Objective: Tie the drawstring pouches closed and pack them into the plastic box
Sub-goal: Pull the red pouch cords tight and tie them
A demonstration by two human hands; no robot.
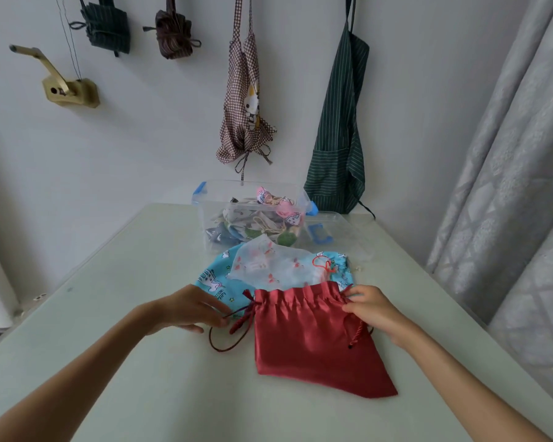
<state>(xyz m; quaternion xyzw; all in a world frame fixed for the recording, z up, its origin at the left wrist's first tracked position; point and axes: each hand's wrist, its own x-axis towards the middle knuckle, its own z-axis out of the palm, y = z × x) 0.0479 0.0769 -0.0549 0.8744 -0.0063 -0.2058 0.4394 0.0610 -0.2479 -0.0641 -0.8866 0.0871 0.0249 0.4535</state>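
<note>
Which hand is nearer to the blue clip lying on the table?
Right. The right hand pinches the red pouch cord below the clip; the left hand is farther, across the pouch.

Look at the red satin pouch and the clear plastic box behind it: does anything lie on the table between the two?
Yes. Two untied pouches lie between them: a blue cartoon-print pouch and a sheer white pouch on top of it. Both sit just behind the red satin pouch and in front of the plastic box. Lifted, the red pouch passes over them.
</note>
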